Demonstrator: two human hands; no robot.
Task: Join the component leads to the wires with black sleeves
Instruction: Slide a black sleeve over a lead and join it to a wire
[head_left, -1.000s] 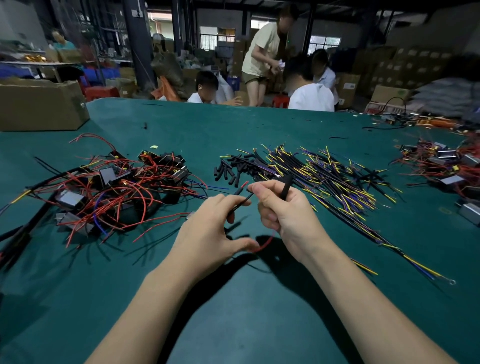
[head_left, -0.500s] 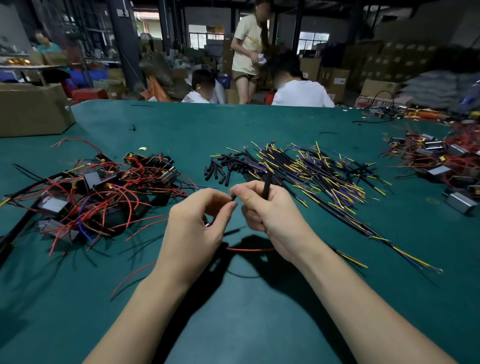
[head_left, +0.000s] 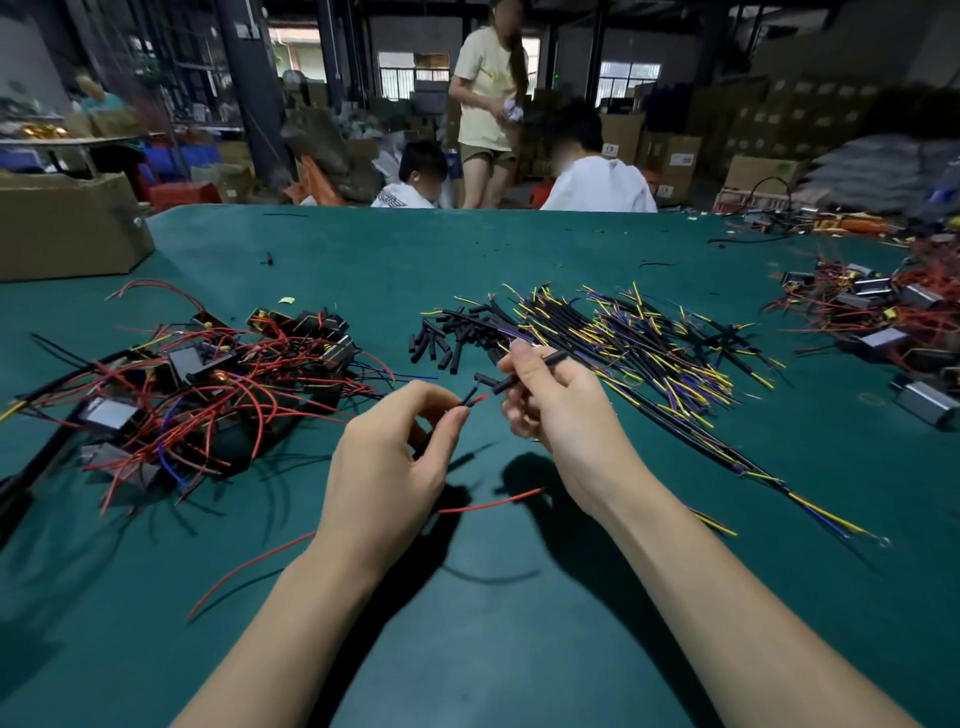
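My left hand (head_left: 395, 457) pinches the tip of a red lead (head_left: 479, 399) between thumb and forefinger, with a short black piece beside it. My right hand (head_left: 550, 400) grips a black sleeve (head_left: 530, 370), its end pointing down-left at the red tip, a small gap between them. The red lead trails under my hands across the green table (head_left: 363, 249). A heap of components with red leads (head_left: 197, 384) lies to the left. Loose black sleeves (head_left: 441, 338) and a pile of black, yellow and purple wires (head_left: 649, 348) lie just beyond my hands.
A cardboard box (head_left: 67, 228) stands at the far left of the table. More components with red wires (head_left: 883, 322) lie at the right edge. Three people are beyond the table's far side, among stacked boxes.
My hands have drawn apart from touching. The red lead's tip now shows at my left fingertips, and the black sleeve in my right hand has tilted from upright toward it.
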